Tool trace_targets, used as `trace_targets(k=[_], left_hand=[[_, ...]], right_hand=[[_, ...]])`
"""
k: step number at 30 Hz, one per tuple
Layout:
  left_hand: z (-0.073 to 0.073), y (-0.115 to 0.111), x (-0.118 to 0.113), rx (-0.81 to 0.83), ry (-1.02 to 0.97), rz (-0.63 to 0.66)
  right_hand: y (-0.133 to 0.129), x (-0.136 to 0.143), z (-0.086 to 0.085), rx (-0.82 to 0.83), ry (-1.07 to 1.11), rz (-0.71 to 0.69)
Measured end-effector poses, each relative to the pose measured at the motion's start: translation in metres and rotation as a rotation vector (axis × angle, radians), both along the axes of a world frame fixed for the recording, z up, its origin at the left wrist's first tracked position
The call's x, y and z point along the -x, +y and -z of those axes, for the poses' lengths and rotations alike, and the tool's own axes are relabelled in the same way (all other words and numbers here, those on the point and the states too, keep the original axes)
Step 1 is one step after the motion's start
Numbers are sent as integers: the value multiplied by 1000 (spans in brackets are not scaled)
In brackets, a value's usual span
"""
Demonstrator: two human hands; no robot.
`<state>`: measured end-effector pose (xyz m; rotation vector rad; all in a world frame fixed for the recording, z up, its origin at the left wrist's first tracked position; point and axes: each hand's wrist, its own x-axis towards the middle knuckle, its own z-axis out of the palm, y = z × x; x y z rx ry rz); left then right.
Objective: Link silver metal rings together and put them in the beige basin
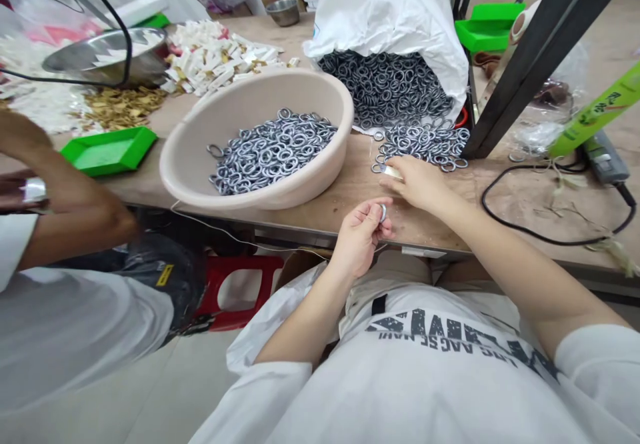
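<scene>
Between the thumb and fingers of my left hand [361, 234] is a grey metal ring [383, 213], pinched just above the table's front edge. My right hand [417, 183] is closed around a small flat piece [393, 173], pale with a shiny end; its exact kind is hard to make out. That hand rests low over the table, beside a loose pile of metal rings [423, 143]. Behind the pile, a white woven sack [385, 11] lies with its mouth towards me, and many more rings show inside. A beige plastic basin [255, 196] holding a heap of similar rings stands left of my hands.
A co-worker's arm [75, 197] reaches in at the left, near a green tray [110, 151]. White tagged pieces [215, 57] and a steel bowl [115, 54] lie behind. On the right are a dark metal post [530, 57] and a black cable [525, 234].
</scene>
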<state>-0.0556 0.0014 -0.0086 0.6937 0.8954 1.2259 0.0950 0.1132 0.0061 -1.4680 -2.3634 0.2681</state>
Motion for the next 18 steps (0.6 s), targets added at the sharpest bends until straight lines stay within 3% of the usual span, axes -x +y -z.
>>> trace_targets(k=[4, 6, 9, 11, 13, 16, 18], left_hand=[[1, 9, 19, 24, -16, -106], [1, 12, 24, 46, -32, -146], [0, 15, 21, 47, -41, -150], [-1, 16, 9, 41, -43, -112], [1, 14, -10, 26, -57, -58], [5, 9, -38, -18, -62, -31], [7, 6, -48, -39, -35, -47]], right_hand=[[23, 29, 1, 23, -135, 13], [20, 26, -1, 49, -42, -1], [-8, 7, -7, 231, 372, -82], [-38, -5, -10, 429, 706, -127], [-67, -11, -9, 567, 979, -83], [-96, -10, 1, 622, 1199, 47], [-104, -8, 9, 556, 1228, 110]])
